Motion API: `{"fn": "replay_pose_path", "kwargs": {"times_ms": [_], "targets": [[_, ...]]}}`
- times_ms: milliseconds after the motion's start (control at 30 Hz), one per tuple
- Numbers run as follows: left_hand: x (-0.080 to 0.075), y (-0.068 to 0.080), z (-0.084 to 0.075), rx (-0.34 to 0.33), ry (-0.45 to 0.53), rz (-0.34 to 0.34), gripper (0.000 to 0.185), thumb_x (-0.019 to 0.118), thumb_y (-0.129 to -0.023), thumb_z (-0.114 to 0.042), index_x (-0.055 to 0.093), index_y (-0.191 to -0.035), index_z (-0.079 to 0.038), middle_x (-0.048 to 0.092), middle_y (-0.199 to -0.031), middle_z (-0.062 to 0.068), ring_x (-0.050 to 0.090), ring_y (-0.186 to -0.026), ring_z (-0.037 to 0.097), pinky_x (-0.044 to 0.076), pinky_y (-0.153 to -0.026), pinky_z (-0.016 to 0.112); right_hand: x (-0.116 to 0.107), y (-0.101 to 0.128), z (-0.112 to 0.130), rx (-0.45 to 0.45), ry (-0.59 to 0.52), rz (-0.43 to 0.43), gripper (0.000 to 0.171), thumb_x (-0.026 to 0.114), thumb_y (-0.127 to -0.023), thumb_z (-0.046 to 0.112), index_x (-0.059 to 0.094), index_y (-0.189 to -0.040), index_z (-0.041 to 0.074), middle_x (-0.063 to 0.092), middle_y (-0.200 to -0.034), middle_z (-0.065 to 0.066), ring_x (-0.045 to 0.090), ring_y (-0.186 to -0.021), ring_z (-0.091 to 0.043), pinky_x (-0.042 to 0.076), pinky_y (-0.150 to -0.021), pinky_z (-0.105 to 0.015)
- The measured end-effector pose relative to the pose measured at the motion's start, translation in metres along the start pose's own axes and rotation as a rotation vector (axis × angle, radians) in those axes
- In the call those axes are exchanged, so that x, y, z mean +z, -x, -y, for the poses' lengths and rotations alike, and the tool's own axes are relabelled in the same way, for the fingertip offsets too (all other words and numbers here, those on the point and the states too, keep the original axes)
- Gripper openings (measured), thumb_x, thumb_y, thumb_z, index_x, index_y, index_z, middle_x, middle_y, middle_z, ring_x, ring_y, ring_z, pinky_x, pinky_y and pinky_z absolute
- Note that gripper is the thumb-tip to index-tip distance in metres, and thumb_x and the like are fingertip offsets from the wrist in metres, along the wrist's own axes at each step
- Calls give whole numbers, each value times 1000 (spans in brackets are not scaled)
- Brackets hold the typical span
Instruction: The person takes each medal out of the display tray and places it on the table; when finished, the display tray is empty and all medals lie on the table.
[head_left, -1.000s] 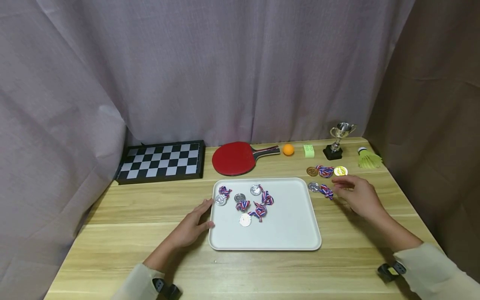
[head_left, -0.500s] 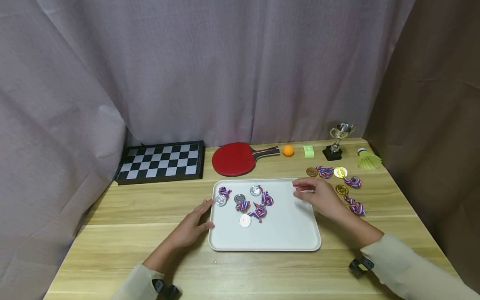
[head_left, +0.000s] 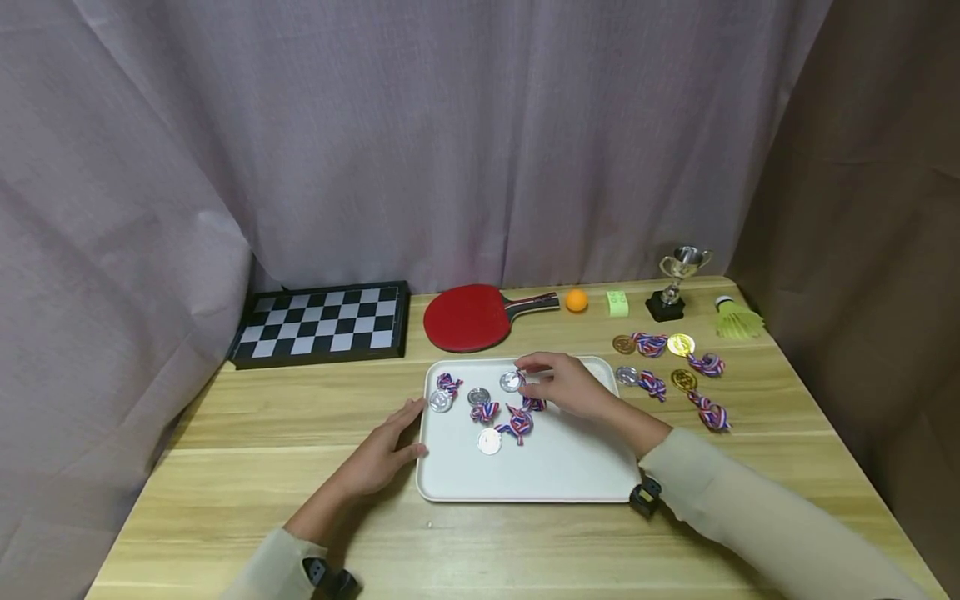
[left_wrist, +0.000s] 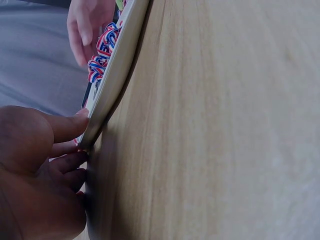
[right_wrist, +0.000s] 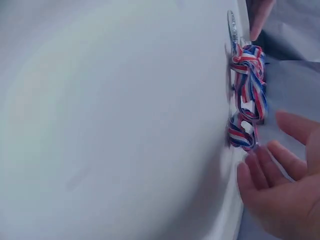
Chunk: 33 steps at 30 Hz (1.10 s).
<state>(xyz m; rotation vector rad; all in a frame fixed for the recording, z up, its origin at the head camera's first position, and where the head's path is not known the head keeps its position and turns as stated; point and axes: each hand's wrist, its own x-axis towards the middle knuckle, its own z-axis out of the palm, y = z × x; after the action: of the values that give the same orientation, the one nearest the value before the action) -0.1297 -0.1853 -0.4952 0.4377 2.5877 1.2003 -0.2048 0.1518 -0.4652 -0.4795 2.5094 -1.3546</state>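
Observation:
A white tray point(head_left: 585, 467) lies on the table, bearing several silver medals with knotted red, white and blue ribbons. My left hand point(head_left: 382, 454) rests against the tray's left rim, thumb and fingers touching its edge; the left wrist view shows this close up point(left_wrist: 45, 160). Over the tray's upper middle, my right hand point(head_left: 573, 387) reaches beside a silver medal point(head_left: 512, 382), thumb and fingers apart around it and partly covering its ribbon point(head_left: 535, 405). Below lies another silver medal point(head_left: 490, 441). In the right wrist view, ribbons point(right_wrist: 245, 95) sit beside the loosely bent fingers point(right_wrist: 260, 175).
Right of the tray lie a bronze medal point(head_left: 624, 343), a silver medal point(head_left: 627, 376) and gold medals point(head_left: 681, 345). Behind stand a chessboard point(head_left: 322, 322), a red table tennis bat point(head_left: 467, 318), an orange ball point(head_left: 576, 301), a green block point(head_left: 617, 303), a trophy point(head_left: 675, 283) and a shuttlecock point(head_left: 737, 318).
My right hand has moved left from the medals beside the tray to a silver medal on it, uncovering the gold medals and the silver one at right. The left hand stays put.

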Motion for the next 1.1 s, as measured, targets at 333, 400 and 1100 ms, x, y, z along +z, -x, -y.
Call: {"fn": "replay_pose_path", "kwargs": {"times_ms": [333, 400, 1100], "targets": [[0, 0, 1, 4, -1, 4, 71, 67, -100, -13, 32, -161, -5, 29, -167, 19, 17, -157, 35, 16, -127, 53, 14, -24, -1, 6, 122, 14, 42, 81, -88, 11, 71, -129, 5, 71, -129, -14, 62, -123, -31, 47, -110, -49], [1, 0, 1, 4, -1, 2, 71, 67, -100, -13, 32, -161, -5, 29, -167, 19, 17, -157, 36, 16, -126, 53, 15, -27, -2, 23, 138, 13, 41, 82, -87, 9, 72, -126, 7, 72, -125, -12, 63, -118, -29, 47, -108, -47], [1, 0, 2, 2, -4, 0, 72, 68, -100, -13, 32, -161, -5, 28, -167, 19, 18, -157, 35, 16, -126, 54, 15, -29, -5, -12, 233, 25, 24, 83, -84, 6, 73, -105, 13, 69, -101, -4, 59, -95, -21, 50, -91, -40]]}}
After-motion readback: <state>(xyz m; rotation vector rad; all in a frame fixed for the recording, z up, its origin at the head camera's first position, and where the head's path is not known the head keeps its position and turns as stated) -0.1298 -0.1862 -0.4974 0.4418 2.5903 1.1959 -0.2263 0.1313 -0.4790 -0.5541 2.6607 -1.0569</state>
